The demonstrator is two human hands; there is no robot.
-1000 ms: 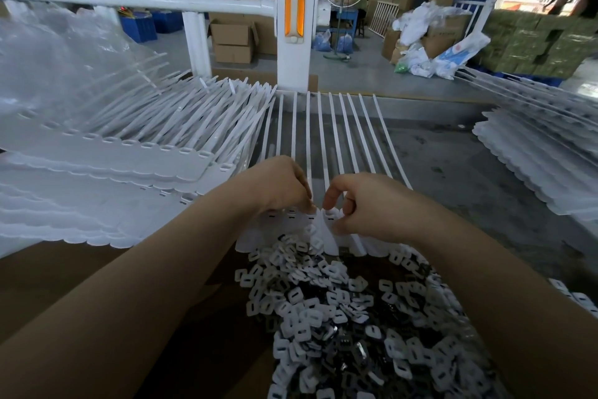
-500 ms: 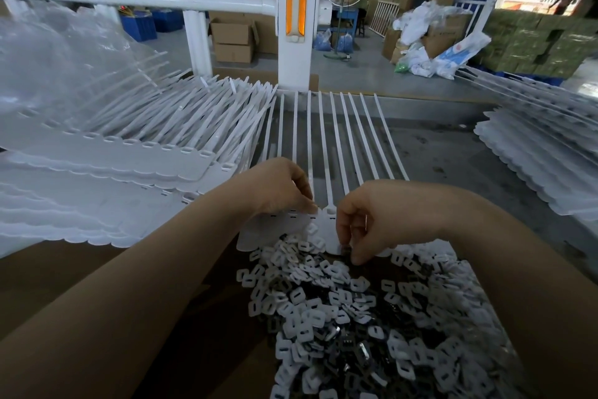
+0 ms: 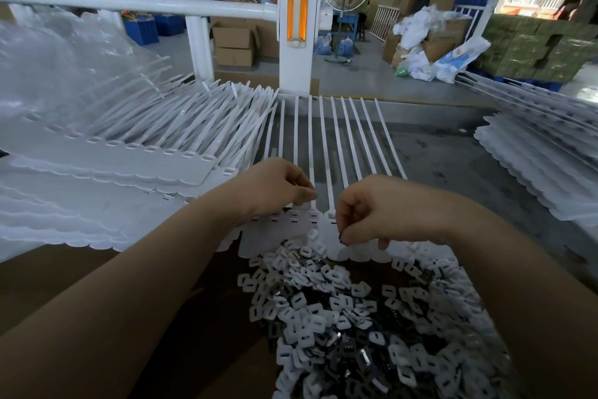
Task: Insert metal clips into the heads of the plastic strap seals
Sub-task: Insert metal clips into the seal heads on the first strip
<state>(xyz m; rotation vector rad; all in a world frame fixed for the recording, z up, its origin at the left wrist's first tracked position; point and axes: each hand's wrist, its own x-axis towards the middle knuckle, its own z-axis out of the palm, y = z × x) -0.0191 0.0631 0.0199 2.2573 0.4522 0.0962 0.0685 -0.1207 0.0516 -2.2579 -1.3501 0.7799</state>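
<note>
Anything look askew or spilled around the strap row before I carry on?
Nothing is damaged. The loose heap of small white and metal clips spreads up over the lower edge of the flat row of white plastic strap seals. The left hand pinches a strap; the right hand pinches something small above the heads.

Matt white plastic strap seals (image 3: 318, 152); shiny metal clips (image 3: 365, 324); rough grey tabletop (image 3: 453, 172).

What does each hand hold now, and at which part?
The left hand pinches the strap seals just above their heads. The right hand pinches something small and dark, probably a clip; the part cannot be told.
</note>
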